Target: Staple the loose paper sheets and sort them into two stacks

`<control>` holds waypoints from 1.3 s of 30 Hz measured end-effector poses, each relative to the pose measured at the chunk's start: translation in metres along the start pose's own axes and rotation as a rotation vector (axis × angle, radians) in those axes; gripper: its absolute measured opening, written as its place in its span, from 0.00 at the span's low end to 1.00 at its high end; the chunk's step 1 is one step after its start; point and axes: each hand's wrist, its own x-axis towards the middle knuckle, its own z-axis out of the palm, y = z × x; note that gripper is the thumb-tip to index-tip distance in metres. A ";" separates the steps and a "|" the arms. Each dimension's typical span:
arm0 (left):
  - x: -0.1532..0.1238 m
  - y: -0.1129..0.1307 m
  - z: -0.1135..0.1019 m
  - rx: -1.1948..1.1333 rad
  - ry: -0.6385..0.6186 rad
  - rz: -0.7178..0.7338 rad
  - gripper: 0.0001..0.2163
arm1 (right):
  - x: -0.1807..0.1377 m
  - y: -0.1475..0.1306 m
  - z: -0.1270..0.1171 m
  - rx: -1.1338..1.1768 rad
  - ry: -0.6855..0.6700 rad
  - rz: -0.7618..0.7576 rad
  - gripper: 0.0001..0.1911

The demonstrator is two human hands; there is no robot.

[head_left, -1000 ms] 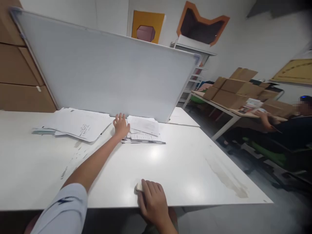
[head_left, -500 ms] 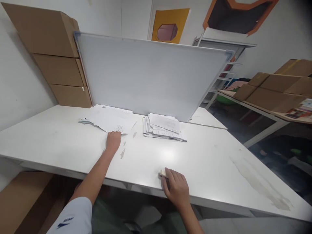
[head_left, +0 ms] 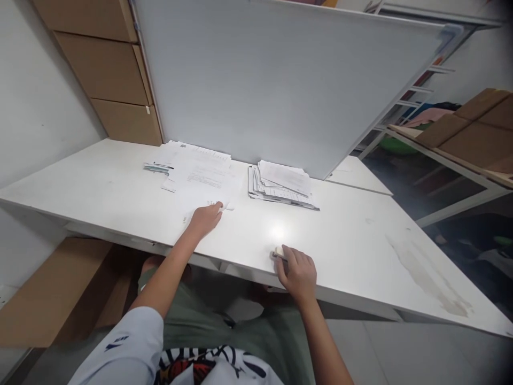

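Observation:
My left hand point(head_left: 206, 219) lies on the white table point(head_left: 344, 251) with its fingers on the near edge of a loose sheet of paper point(head_left: 204, 182), seemingly pinching it. That sheet belongs to a spread pile of papers point(head_left: 188, 163) at the back left. My right hand point(head_left: 297, 274) rests near the table's front edge, its fingers closed over a small pale stapler-like object point(head_left: 278, 252). A second stack of papers point(head_left: 280, 184) lies between the hands, further back, against a large whiteboard point(head_left: 280, 80).
The whiteboard leans upright along the table's back. Cardboard boxes point(head_left: 108, 69) stand stacked at the back left, another flat one point(head_left: 52, 289) on the floor under the table. A metal shelf point(head_left: 417, 85) and a table with boxes point(head_left: 460, 139) stand to the right.
My left hand left the right stack, crossed to the left pile and drew a sheet toward me. The view tilted down and leftward. My right hand stayed on the small object.

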 end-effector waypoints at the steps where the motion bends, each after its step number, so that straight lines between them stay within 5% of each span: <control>1: -0.002 0.002 -0.001 -0.003 0.007 -0.012 0.15 | 0.000 0.000 0.000 -0.002 -0.001 -0.002 0.16; 8: 0.033 -0.011 -0.013 -0.061 0.065 0.036 0.24 | 0.001 -0.001 0.002 0.037 0.021 0.018 0.18; 13: 0.062 -0.023 -0.007 -0.048 -0.146 0.049 0.30 | 0.008 -0.002 0.000 0.023 0.003 0.028 0.16; 22: -0.030 0.023 -0.007 -0.020 -0.044 0.216 0.23 | 0.009 0.000 -0.001 0.044 0.054 0.022 0.18; 28: -0.032 0.023 -0.013 -0.181 0.032 0.256 0.20 | 0.006 -0.044 -0.009 0.104 0.241 0.083 0.20; 32: -0.013 0.004 -0.018 -0.125 0.130 0.107 0.22 | 0.014 -0.109 -0.007 0.404 -0.094 0.008 0.23; 35: 0.003 -0.012 -0.020 0.025 -0.020 0.013 0.29 | 0.024 -0.132 0.000 0.452 -0.312 0.105 0.29; 39: -0.004 -0.022 -0.018 0.102 -0.199 -0.002 0.30 | 0.034 -0.126 0.006 0.433 -0.389 0.165 0.28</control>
